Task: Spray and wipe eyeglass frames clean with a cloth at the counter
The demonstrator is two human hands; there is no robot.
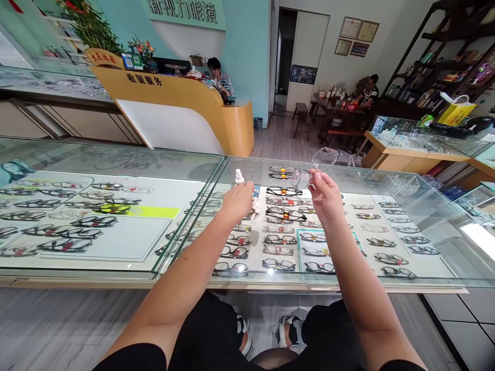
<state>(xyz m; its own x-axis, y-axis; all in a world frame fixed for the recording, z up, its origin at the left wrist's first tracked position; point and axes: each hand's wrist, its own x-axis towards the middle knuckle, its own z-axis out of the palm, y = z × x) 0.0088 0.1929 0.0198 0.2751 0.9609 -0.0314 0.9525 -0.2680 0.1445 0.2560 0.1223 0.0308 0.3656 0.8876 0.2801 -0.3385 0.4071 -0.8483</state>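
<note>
My right hand [325,193] pinches a pair of clear-framed glasses [327,158] in the air above the glass display counter [185,180]. To its left, my left hand [237,201] is closed around a small white bottle [239,176], whose top sticks up above the fingers. Something pale, perhaps a cloth, shows below that hand at its right side. Under the glass lie rows of eyeglasses, among them a dark pair [278,264] near the front edge.
Another glass case [96,206] of glasses adjoins on the left. Beyond stands a yellow reception desk [237,129] with a seated person [220,80]. A second person [369,93] sits at a dark table at the back right. A yellow bag [456,112] rests on the right-hand counter.
</note>
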